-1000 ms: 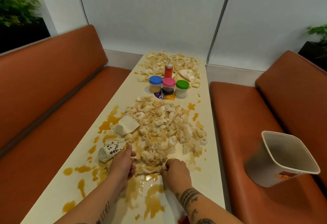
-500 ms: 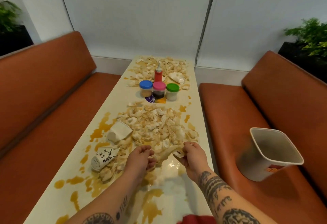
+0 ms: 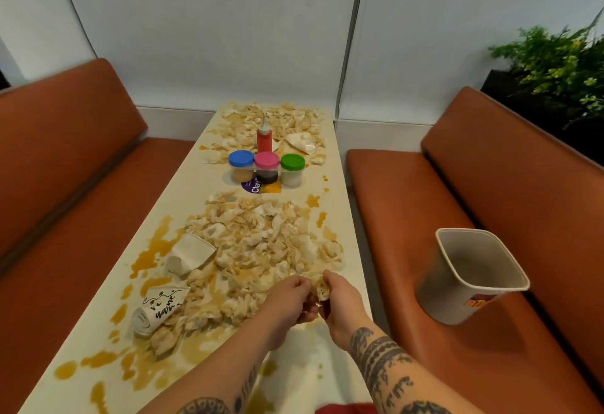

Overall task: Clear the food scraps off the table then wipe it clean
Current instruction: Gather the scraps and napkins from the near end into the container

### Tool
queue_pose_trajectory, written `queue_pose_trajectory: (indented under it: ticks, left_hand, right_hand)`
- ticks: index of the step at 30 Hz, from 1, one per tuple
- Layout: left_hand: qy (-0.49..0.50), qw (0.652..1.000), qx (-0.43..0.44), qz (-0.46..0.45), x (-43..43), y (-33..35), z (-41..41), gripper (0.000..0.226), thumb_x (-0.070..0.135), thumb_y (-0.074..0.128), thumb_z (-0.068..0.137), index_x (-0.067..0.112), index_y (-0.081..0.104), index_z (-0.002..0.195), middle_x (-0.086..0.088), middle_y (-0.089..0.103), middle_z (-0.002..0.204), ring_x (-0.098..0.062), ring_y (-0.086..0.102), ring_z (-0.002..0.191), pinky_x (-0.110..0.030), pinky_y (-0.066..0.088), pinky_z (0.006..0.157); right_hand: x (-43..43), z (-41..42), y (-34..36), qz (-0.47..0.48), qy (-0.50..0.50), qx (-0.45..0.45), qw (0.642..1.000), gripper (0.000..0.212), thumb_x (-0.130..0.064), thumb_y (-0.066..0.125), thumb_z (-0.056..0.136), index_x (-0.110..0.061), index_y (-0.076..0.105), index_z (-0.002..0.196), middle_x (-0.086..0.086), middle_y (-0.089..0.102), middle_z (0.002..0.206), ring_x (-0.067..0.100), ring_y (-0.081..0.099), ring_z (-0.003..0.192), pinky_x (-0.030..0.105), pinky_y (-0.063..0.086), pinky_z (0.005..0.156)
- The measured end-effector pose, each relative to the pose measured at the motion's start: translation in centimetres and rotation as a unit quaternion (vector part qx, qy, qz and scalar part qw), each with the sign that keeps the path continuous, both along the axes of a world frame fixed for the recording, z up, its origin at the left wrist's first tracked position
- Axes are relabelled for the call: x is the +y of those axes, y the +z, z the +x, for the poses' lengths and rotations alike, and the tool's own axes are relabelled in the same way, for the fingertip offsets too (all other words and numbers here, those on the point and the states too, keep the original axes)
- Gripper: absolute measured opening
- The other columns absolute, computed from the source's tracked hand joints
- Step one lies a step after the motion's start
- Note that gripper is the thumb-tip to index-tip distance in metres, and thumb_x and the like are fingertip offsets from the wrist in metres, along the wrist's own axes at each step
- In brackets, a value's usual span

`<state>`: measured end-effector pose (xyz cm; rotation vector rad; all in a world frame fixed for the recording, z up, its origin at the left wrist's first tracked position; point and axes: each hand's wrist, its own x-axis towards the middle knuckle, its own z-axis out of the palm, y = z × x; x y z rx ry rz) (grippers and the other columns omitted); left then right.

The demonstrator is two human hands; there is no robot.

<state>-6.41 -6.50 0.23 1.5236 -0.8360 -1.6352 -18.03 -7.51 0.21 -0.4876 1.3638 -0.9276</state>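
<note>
**Grip state.** The left grip (image 3: 291, 299) and right grip (image 3: 340, 302) are side by side at the near right edge of the scrap pile. The fingers of both are curled in and pinch a single wad of soggy scraps (image 3: 318, 286) between them. The wad is raised slightly above the tabletop (image 3: 199, 188).

**Surroundings.**
- The main scrap pile (image 3: 261, 243) lies just beyond the grips.
- Two tipped paper cups (image 3: 189, 255) (image 3: 157, 312) lie at the pile's left edge, among orange sauce stains (image 3: 157, 243).
- Further off stand three lidded jars (image 3: 267, 166) and a red bottle (image 3: 264, 137).
- A second scrap pile (image 3: 271, 119) lies at the far end.
- An open bin (image 3: 434, 299) sits on the right bench seat, well apart from the grips.

**Step in hand.** Scrap clearing is at an early stage. Wiping has not yet begun.

**Next move.**
1. Carry the wad right, past the tabletop edge, to the bin mouth.
2. Keep both grips pressed on the wad. It looks wet and is likely to shed pieces or drip.

**Change from half a second earlier.** The grips were then spread apart with a strip of scraps stretched between them. They have since come together and bunched the strip into one wad. The bin, cups and jars are in the same places.
</note>
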Motion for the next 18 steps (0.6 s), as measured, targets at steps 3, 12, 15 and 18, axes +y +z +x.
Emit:
queue_pose_trajectory:
  ticks: [3,12,15,18]
  left_hand:
    - [-0.029,0.998,-0.044,-0.026,-0.5,-0.1,-0.6,0.021,0.019,0.047,0.104,0.010,0.065,0.099,-0.003,0.065,0.082,-0.017,0.058,0.071,-0.029,0.045,0.061]
    - [0.038,0.976,-0.209,-0.048,-3.6,-2.2,0.3,0.022,0.019,0.048,0.102,0.024,0.068,0.108,0.001,0.072,0.085,-0.015,0.056,0.060,-0.027,0.043,0.056]
    - [0.029,0.956,-0.280,-0.082,-4.7,-3.1,-0.2,0.021,0.028,0.050,0.104,0.021,0.068,0.114,0.005,0.068,0.090,-0.012,0.062,0.072,-0.026,0.045,0.060]
    - [-0.037,0.919,-0.378,-0.108,-5.6,-3.5,-1.7,0.029,0.039,0.055,0.100,0.020,0.064,0.120,0.006,0.064,0.108,-0.011,0.062,0.087,-0.026,0.043,0.066]
  right_hand:
    - [-0.1,-0.1,-0.3,0.006,0.055,0.066,0.996,0.033,-0.037,0.045,0.102,-0.010,0.063,0.107,0.006,0.063,0.092,0.020,0.057,0.079,0.037,0.045,0.076]
    - [-1.8,-3.5,-0.8,0.004,0.011,0.064,0.998,0.018,-0.019,0.039,0.106,-0.013,0.056,0.110,0.011,0.059,0.096,0.016,0.058,0.066,0.023,0.049,0.055]
    - [-2.4,-5.2,-0.8,-0.008,0.006,0.071,0.997,0.025,-0.012,0.038,0.106,-0.017,0.061,0.113,0.008,0.062,0.093,0.016,0.059,0.071,0.024,0.048,0.058]
    - [-3.1,-6.7,-1.3,-0.010,0.013,0.088,0.996,0.024,-0.014,0.040,0.105,-0.018,0.063,0.111,0.005,0.061,0.090,0.014,0.055,0.068,0.024,0.044,0.057]
